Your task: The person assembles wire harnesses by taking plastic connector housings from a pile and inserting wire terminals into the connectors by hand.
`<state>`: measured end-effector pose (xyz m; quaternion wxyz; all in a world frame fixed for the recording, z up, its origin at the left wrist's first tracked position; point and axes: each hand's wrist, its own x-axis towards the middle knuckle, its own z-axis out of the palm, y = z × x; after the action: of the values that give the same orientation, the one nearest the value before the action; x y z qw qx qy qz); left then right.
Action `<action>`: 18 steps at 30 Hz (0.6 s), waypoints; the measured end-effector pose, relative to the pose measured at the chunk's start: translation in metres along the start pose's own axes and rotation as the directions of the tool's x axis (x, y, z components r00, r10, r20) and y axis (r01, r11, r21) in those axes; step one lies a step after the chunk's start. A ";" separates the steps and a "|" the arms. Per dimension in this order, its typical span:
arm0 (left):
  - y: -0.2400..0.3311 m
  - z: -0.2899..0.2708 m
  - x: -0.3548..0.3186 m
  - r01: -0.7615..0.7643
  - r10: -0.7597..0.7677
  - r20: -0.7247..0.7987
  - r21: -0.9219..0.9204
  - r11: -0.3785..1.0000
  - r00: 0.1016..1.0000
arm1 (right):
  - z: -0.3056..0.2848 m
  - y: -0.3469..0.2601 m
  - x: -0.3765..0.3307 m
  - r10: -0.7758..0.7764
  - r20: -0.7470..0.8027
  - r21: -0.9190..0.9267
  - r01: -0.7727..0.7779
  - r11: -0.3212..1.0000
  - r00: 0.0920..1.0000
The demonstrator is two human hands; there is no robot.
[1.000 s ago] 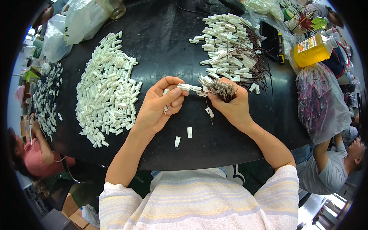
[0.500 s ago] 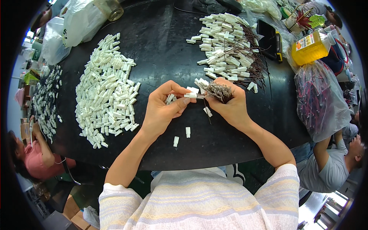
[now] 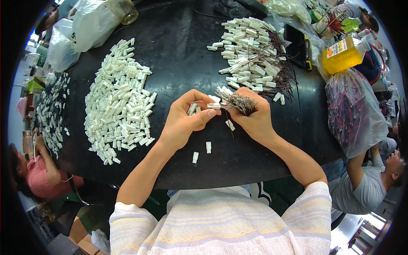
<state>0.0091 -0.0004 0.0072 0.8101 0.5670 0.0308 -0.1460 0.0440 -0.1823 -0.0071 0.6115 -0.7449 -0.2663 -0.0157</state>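
My left hand (image 3: 180, 121) pinches a white plastic connector housing (image 3: 213, 106) between thumb and fingertips. Several more white housings (image 3: 194, 109) lie in its curled palm. Closed around a bundle of thin dark wires with metal-looking tips (image 3: 243, 103), my right hand (image 3: 258, 121) sits close beside it. The hands almost meet at the pinched housing; whether a wire is inside it is too small to tell. Just below the bundle, a white housing (image 3: 230, 125) lies by a single dark wire. Two loose housings (image 3: 208, 147) rest on the black table (image 3: 238, 170) nearer me.
A large heap of white housings (image 3: 121, 102) lies left. Housings with brown wires (image 3: 250, 51) are piled at the far right, near a black-and-yellow device (image 3: 298, 44). Beyond are an orange-yellow bottle (image 3: 344, 54) and a plastic bag of wires (image 3: 357, 112). People sit at both sides.
My left thumb and fingertips have shifted slightly right along the pinched housing, and the housings in that palm show more. My right hand has hardly moved.
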 end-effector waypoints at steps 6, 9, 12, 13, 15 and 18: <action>-0.002 -0.009 0.002 0.008 -0.004 0.055 -0.076 0.997 0.998 | -0.004 -0.014 0.001 0.235 -0.035 0.162 -0.227 0.960 0.971; 0.002 -0.011 0.003 0.024 -0.015 0.057 -0.176 0.984 0.998 | -0.013 -0.021 0.009 0.394 -0.051 0.296 -0.363 0.884 0.918; 0.003 -0.019 0.008 0.071 -0.049 0.076 -0.321 0.944 0.996 | -0.032 -0.026 0.026 0.384 -0.106 0.249 -0.349 0.903 0.917; 0.003 -0.021 0.008 0.106 -0.085 0.066 -0.470 0.876 0.994 | -0.039 -0.026 0.034 0.330 -0.104 0.106 -0.319 0.942 0.938; 0.000 -0.033 0.007 0.196 -0.077 0.194 -0.727 0.659 0.978 | -0.058 -0.018 0.051 0.099 -0.067 -0.302 -0.115 0.947 0.993; 0.008 -0.026 0.001 0.235 -0.167 0.172 -0.821 0.520 0.971 | -0.072 -0.024 0.070 -0.153 0.039 -0.689 0.137 0.712 0.987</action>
<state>0.0153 0.0257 0.0052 0.9598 0.0997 0.1328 -0.2261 0.1154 -0.2195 0.0571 0.2907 -0.8952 -0.2925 -0.1692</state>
